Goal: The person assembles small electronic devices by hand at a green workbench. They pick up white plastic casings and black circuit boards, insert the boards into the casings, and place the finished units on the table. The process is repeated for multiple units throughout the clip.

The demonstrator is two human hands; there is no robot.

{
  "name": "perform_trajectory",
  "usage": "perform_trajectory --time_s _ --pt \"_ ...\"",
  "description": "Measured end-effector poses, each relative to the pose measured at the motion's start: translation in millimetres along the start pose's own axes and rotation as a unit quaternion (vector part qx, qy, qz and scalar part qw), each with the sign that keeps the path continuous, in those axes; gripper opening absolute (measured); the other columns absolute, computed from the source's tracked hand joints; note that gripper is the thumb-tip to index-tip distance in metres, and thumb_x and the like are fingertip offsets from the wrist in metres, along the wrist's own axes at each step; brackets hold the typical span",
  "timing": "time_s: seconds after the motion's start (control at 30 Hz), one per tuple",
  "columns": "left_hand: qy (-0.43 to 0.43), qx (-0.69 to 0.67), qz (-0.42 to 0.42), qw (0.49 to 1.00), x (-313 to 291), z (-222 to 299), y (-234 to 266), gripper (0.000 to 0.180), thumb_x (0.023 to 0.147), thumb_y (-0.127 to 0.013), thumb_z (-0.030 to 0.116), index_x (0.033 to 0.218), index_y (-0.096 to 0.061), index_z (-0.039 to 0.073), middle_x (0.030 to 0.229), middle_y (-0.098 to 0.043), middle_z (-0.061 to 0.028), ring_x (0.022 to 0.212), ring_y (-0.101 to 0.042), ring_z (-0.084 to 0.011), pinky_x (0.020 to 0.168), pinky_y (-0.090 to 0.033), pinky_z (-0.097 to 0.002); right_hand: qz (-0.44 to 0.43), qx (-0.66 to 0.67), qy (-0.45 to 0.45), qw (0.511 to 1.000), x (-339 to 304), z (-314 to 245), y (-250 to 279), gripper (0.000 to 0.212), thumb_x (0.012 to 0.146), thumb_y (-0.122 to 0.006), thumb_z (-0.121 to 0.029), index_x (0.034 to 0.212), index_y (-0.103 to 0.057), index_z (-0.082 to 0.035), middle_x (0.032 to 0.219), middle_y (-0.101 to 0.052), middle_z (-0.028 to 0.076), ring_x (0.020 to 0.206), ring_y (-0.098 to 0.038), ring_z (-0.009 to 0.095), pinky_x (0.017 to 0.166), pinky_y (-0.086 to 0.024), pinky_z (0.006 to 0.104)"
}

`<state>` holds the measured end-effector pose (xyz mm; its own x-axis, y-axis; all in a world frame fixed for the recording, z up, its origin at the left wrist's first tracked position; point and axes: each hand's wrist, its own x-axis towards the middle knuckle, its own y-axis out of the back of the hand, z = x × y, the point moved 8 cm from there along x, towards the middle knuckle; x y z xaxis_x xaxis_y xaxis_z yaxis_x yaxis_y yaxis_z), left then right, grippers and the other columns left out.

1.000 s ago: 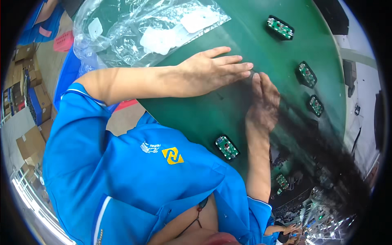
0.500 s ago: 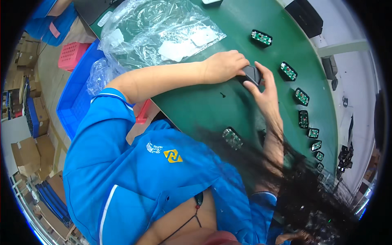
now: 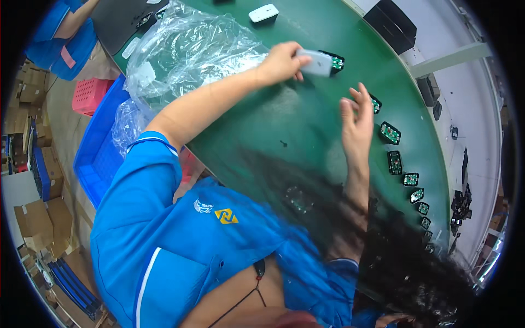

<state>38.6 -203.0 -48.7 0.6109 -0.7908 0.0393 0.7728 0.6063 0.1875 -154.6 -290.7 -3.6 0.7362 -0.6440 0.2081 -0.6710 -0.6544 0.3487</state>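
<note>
My left hand (image 3: pixel 280 64) is closed on a blurred light-grey device cover (image 3: pixel 317 63), gripping it by its left end. The cover's right end overlaps the view of a black housing with a green circuit board (image 3: pixel 337 63); I cannot tell whether they touch. To the right, my right hand (image 3: pixel 358 123) is raised with its fingers apart and nothing in it. It is nearest another black housing with a board (image 3: pixel 376 104), partly hidden behind the fingers. Further housings with circuit boards (image 3: pixel 390 133) run in a curved row along the table's right side.
A clear plastic bag (image 3: pixel 191 49) spreads over the green table (image 3: pixel 251 117) at left. A white-topped black device (image 3: pixel 263 13) stands at the far side. A small dark piece (image 3: pixel 283 144) lies mid-table. Beside the table is a blue bin (image 3: pixel 101 164). Dark hair hides the near right area.
My hands have come apart. The left has moved left and up with the piece, whose light face now shows instead of its dark side. My right hand has let go and opened.
</note>
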Motion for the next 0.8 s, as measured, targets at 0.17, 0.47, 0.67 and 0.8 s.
perform_trajectory --time_s 0.17,0.47,0.67,0.8 --pt "0.109 0.002 0.060 0.992 66 -43 49 0.032 0.089 -0.057 0.016 0.099 -0.053 -0.014 0.080 -0.065 -0.0190 0.060 -0.067 -0.0204 0.050 -0.055 -0.0286 0.123 0.031 -0.007 0.992 -16 -9 70 0.034 0.094 -0.053 -0.024 0.119 -0.053 0.000 0.108 -0.061 0.010 0.097 -0.058 0.016 0.083 -0.046 0.0271" --pt "0.124 0.314 -0.079 0.938 101 -55 71 0.041 0.084 -0.062 0.039 0.091 -0.060 -0.002 0.066 -0.058 -0.0062 0.046 -0.052 -0.0107 0.040 -0.042 -0.0241 0.353 -0.111 -0.110 0.922 -157 19 216 0.023 0.093 -0.057 -0.017 0.108 -0.061 0.000 0.094 -0.064 0.007 0.085 -0.058 0.010 0.076 -0.046 0.0224" --pt "0.109 0.397 -0.029 0.911 110 -53 94 0.049 0.081 -0.064 0.045 0.092 -0.059 -0.003 0.064 -0.055 -0.0051 0.044 -0.047 -0.0117 0.039 -0.037 -0.0283 0.271 -0.285 -0.151 0.907 -188 50 206 0.018 0.082 -0.065 -0.013 0.098 -0.065 -0.004 0.091 -0.061 0.005 0.080 -0.058 0.014 0.072 -0.045 0.0271" --pt "0.029 0.500 0.008 0.866 120 -41 109 0.069 0.076 -0.068 0.050 0.111 -0.049 -0.007 0.095 -0.063 -0.0212 0.076 -0.064 -0.0289 0.069 -0.050 -0.0383 0.201 -0.370 -0.149 0.894 -174 69 191 0.021 0.079 -0.067 -0.012 0.098 -0.064 -0.004 0.088 -0.059 0.008 0.076 -0.058 0.020 0.071 -0.047 0.0306"
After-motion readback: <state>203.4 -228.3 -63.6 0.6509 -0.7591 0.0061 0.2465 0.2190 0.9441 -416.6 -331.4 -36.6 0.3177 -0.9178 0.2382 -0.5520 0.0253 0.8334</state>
